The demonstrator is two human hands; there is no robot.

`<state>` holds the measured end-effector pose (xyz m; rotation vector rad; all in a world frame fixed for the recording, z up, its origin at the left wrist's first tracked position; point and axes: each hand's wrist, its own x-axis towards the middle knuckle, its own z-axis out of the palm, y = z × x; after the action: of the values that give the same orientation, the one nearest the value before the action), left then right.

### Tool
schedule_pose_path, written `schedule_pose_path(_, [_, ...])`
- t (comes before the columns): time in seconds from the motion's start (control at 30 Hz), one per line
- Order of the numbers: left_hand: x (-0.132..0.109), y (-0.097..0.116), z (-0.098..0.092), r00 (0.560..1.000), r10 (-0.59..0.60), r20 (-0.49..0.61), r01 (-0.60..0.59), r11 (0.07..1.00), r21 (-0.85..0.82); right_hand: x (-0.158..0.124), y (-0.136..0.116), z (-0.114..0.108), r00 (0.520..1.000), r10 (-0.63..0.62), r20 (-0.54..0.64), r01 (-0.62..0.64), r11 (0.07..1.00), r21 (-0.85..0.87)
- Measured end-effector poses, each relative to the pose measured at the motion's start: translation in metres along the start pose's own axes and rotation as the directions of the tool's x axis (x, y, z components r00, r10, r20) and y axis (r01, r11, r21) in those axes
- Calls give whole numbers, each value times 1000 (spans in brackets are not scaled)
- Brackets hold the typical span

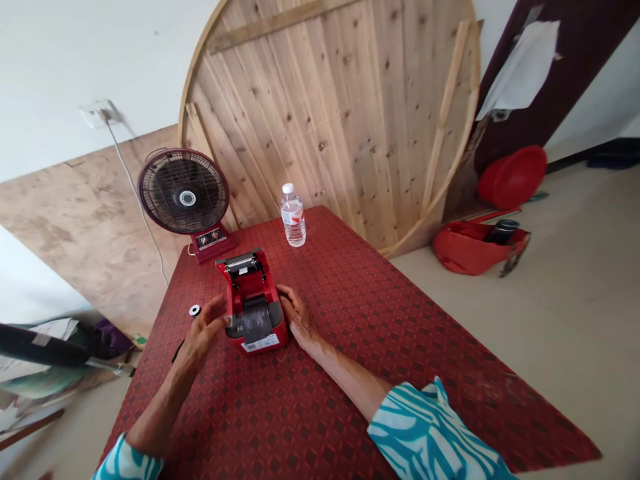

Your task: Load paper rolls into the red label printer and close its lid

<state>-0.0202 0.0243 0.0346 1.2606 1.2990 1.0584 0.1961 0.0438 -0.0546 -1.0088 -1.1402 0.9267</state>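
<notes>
A small red and black label printer (257,340) sits on the table in front of me with its lid (243,265) raised. A dark strip (257,325) hangs out over its front edge. My left hand (206,328) grips the printer's left side, with fingertips on the black front corner. On the opposite side, my right hand (296,313) is closed against the casing, its fingers partly hidden behind it. Just left of the printer, beyond my left hand, stands a small roll (195,311) with a white end. A thin black object (177,351) lies partly hidden by my left wrist.
A plastic water bottle (294,217) and a dark red fan (184,193) stand at the back of the red patterned table (360,360). Behind leans a round wooden board (340,100). A red bag (470,250) and red basin (515,177) are on the floor at right.
</notes>
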Motion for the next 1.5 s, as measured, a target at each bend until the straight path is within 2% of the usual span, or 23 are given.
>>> schedule_pose_path(0.07, [4,15,2,987,160,25,-161,954,253,0,1,0,1000,-9,11,9,1000,-1])
schedule_pose_path(0.1, [8,25,5,969,230,92,-248,888,387,0,0,0,1000,-11,13,11,1000,-2])
schedule_pose_path(0.17, [19,42,19,911,275,306,-410,670,618,0,0,-1,1000,-14,13,14,1000,-7])
schedule_pose_path(0.2, [26,50,27,881,227,415,-469,542,698,1,-1,-1,1000,-15,12,16,1000,-10])
schedule_pose_path(0.23, [34,55,36,857,130,499,-504,411,760,1,-2,-1,1000,-15,12,15,1000,-12])
schedule_pose_path(0.27, [43,59,45,843,39,536,-521,304,798,1,-2,-1,1000,-14,15,14,1000,-13])
schedule_pose_path(0.33, [60,61,58,831,-77,551,-526,210,824,1,-4,-2,1000,-9,29,10,1000,-11])
schedule_pose_path(0.37, [67,61,62,828,-110,550,-524,197,828,1,-4,-2,999,-6,36,7,1000,-11])
schedule_pose_path(0.47, [80,59,63,791,-183,584,-551,204,809,2,-5,-2,999,3,43,-2,1000,-15])
schedule_pose_path(0.57, [81,59,59,747,-213,630,-585,239,775,2,-5,-2,999,3,39,-2,1000,-12])
schedule_pose_path(0.7, [72,61,53,748,-190,636,-583,270,766,2,-5,-3,999,2,45,-2,1000,-13])
schedule_pose_path(0.77, [62,67,46,753,-105,650,-601,293,744,2,-6,-4,999,9,51,-8,1000,-18])
schedule_pose_path(0.87, [44,84,23,755,146,639,-643,358,677,2,-6,-5,999,1,51,0,1000,-23])
schedule_pose_path(0.93, [38,96,2,794,299,530,-608,409,680,1,-5,-5,999,-5,49,6,1000,-15])
schedule_pose_path(1.0, [39,100,-19,854,363,373,-512,455,728,1,-4,-5,999,7,44,-7,1000,-7])
schedule_pose_path(1.07, [50,93,-37,910,347,229,-390,522,758,0,-3,-5,999,29,40,-29,1000,-2])
schedule_pose_path(1.17, [75,65,-52,968,235,91,-225,643,732,0,-2,-5,998,42,36,-43,999,11])
schedule_pose_path(1.23, [90,43,-54,984,173,35,-136,612,779,0,-2,-5,999,40,31,-40,999,13])
schedule_pose_path(1.37, [107,12,-50,992,121,-26,-53,604,795,0,0,-5,999,29,24,-29,1000,7])
schedule_pose_path(1.5, [110,2,-56,996,84,12,-66,677,733,0,2,-5,999,32,19,-32,999,10])
